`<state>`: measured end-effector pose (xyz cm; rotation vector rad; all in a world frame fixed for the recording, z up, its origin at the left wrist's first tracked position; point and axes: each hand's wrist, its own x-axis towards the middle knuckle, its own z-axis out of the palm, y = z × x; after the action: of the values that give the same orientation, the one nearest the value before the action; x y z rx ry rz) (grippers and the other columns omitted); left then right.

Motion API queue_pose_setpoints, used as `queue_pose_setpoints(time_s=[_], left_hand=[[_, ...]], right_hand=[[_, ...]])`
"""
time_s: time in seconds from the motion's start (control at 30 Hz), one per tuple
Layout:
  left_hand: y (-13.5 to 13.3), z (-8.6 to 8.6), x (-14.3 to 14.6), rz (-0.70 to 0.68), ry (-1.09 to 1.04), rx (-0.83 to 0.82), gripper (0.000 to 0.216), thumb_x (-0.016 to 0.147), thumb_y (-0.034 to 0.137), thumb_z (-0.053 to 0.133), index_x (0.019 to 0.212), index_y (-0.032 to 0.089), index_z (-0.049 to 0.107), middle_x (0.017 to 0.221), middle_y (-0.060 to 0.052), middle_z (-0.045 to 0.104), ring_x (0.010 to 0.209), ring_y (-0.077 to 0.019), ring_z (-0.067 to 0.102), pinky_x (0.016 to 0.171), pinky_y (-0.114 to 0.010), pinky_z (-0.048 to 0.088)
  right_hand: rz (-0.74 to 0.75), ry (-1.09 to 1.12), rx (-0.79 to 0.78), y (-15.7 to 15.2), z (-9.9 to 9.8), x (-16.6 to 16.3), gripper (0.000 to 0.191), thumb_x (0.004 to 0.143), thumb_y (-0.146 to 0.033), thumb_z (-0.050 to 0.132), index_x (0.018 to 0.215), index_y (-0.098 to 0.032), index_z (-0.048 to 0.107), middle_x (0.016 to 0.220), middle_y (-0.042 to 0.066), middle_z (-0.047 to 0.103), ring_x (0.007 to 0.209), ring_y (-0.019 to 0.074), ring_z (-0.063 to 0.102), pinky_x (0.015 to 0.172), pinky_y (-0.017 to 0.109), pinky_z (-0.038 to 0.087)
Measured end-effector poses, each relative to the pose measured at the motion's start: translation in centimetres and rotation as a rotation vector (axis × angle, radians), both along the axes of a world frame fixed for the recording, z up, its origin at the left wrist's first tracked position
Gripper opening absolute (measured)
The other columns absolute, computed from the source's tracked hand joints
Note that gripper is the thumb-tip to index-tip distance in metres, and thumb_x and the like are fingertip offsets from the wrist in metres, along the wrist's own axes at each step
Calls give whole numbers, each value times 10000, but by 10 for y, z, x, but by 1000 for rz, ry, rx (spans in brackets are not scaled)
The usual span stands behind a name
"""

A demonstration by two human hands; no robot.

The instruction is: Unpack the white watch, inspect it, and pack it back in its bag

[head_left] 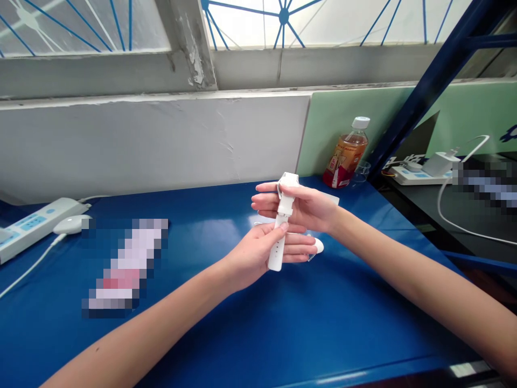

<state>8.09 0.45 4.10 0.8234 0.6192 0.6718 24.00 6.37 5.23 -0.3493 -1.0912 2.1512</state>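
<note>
A white wristwatch [286, 205] with a long holed strap is held up between both hands, above a blue table [194, 334]. My left hand [258, 253] pinches the lower, holed part of the strap under its thumb, the other fingers stretched out behind it. Higher up, my right hand [307, 207] has its thumb across the upper part of the watch, near its head, with the fingers extended behind. Past my left fingertips, a small white rounded object [319, 246] with a beaded chain lies on the table, partly hidden.
A bottle of amber drink [346, 153] stands at the back right, beside a slanting blue post [428, 81]. On the left lie a blurred-out phone-like thing [127, 264], a white power strip [40, 223] and a white corded puck [71, 224]. Another power strip [420, 175] sits far right.
</note>
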Motion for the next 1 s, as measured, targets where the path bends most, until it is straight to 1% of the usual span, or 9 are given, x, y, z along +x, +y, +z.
queue_pose_setpoints(time_s=[0.1,0.2,0.27,0.33,0.4,0.47,0.6,0.7,1.0], left_hand=[[-1,-2,0,-36,-24,-19,315,1000,304,529,1140,45,641,1116,-256,709,1002,-308,721,918,-436,527],[-2,-4,0,-85,-68,-35,304,1006,272,507,1180,51,621,1171,-263,685,1023,-313,714,943,-454,509],[-3,-6,0,-117,-83,-34,291,1005,245,504,1185,53,626,1199,-259,673,1037,-311,708,952,-452,506],[-3,-7,0,-133,-85,-29,285,1005,224,495,1181,49,637,1231,-258,658,1066,-312,697,961,-446,503],[-3,-8,-1,-135,-81,-32,290,1010,213,478,1177,43,643,1255,-259,644,1099,-315,682,974,-442,498],[-2,-8,-2,-133,-77,-38,304,1017,208,456,1179,33,643,1262,-265,639,1117,-318,673,984,-440,492],[0,-6,-2,-120,-55,-43,326,1030,187,406,1188,8,628,1261,-282,631,1131,-324,666,992,-446,487],[1,-5,-2,-111,-49,-46,324,1032,184,397,1185,10,625,1252,-281,636,1122,-320,671,992,-447,487],[0,-8,-1,-121,-65,-43,292,1025,168,408,1136,43,648,1209,-246,674,1076,-292,696,969,-425,503]], right_hand=[[-5,-15,-13,2,3,3,349,1005,-194,364,1164,-137,670,1155,77,733,1114,173,667,1028,327,475],[-3,-38,-15,3,4,6,340,1003,-178,377,1195,-140,655,1176,82,722,997,147,698,840,241,550],[9,-30,-19,4,4,7,345,1007,-173,367,1206,-145,647,1163,77,725,892,122,704,715,198,552],[29,-18,-22,4,4,7,369,1025,-210,331,1208,-142,644,1153,77,728,856,119,703,671,190,548],[41,-23,-24,3,4,6,424,1043,-287,283,1220,-131,636,1174,90,720,914,146,707,719,218,561],[39,-30,-23,3,4,5,492,1046,-369,247,1247,-117,619,1236,114,693,1038,191,689,847,280,557],[2,-47,-20,1,6,4,557,1028,-454,242,1291,-102,584,1342,147,628,1217,242,606,1067,391,437],[7,-51,-14,0,7,4,572,1022,-468,228,1296,-105,575,1346,144,625,1230,246,598,1097,411,404],[17,-87,-7,0,10,5,568,1023,-463,203,1292,-121,568,1313,143,645,1181,234,628,1089,423,407]])
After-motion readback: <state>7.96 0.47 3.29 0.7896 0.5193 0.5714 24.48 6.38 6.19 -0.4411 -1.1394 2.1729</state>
